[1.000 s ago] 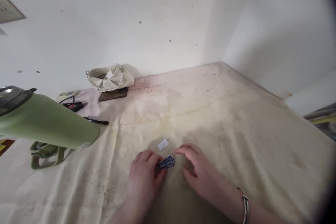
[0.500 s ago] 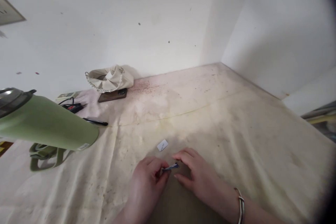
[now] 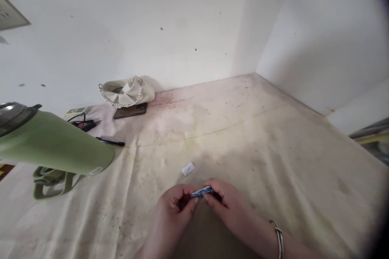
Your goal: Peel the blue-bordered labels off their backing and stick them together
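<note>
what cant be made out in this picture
All in the head view:
Blue-and-white item: print too small and blurred to read; ends covered by fingers of the left hand and right hand.
White card: marks too small to read.
Green bottle: lid end cut off by the left edge.
Phone: far part hidden by the bag.
</note>
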Tool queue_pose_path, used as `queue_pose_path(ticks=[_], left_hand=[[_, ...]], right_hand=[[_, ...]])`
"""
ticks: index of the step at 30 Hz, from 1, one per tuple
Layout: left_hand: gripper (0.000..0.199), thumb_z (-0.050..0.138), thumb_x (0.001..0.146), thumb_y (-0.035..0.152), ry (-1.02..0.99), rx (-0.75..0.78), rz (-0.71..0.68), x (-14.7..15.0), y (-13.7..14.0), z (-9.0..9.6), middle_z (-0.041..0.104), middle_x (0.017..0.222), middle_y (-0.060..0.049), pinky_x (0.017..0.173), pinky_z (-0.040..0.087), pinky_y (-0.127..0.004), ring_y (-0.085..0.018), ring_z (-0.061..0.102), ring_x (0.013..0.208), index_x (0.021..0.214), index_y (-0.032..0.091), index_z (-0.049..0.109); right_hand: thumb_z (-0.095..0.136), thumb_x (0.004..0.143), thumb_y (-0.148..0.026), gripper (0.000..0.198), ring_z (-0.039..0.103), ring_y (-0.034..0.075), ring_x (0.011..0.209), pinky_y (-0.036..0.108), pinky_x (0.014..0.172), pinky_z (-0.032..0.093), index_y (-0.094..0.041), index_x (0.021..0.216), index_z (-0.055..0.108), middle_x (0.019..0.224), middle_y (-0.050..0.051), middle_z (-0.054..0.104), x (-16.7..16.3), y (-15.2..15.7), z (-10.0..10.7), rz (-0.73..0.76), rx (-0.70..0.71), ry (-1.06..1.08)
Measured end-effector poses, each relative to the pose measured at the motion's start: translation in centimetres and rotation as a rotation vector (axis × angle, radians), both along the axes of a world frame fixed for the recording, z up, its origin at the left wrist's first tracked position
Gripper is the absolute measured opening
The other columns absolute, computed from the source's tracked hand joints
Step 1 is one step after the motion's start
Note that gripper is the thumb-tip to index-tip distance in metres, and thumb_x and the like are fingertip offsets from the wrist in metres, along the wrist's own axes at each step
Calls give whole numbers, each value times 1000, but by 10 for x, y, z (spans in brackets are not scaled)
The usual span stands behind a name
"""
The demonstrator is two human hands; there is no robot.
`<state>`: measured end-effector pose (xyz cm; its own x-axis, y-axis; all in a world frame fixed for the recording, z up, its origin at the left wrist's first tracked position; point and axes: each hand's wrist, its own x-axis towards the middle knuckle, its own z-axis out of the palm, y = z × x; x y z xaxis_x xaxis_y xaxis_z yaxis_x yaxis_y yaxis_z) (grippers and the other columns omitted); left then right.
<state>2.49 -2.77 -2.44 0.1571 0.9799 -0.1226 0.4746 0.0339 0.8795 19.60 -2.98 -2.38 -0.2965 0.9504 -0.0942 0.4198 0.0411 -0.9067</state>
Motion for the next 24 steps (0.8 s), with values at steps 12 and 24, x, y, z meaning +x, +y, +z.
queue_pose_path(ticks=[12,24], left_hand=[[33,56,80,36,466,447,-62,-15,12,6,58,119,-11,90,45,-44,-27,53,110,111,24,62],[48,38,88,22,804,322,-314,-13,15,-3,42,141,-3,107,24,-52,-25,31,133,136,25,38]], right_hand=[[49,83,-23,9,46,13,62,24,56,37,-18,78,54,71,0,51,6,4,2,-189,-10,23],[49,82,-31,13,39,11,54,23,49,31,-18,80,51,63,-3,44,7,6,4,-261,-172,189]])
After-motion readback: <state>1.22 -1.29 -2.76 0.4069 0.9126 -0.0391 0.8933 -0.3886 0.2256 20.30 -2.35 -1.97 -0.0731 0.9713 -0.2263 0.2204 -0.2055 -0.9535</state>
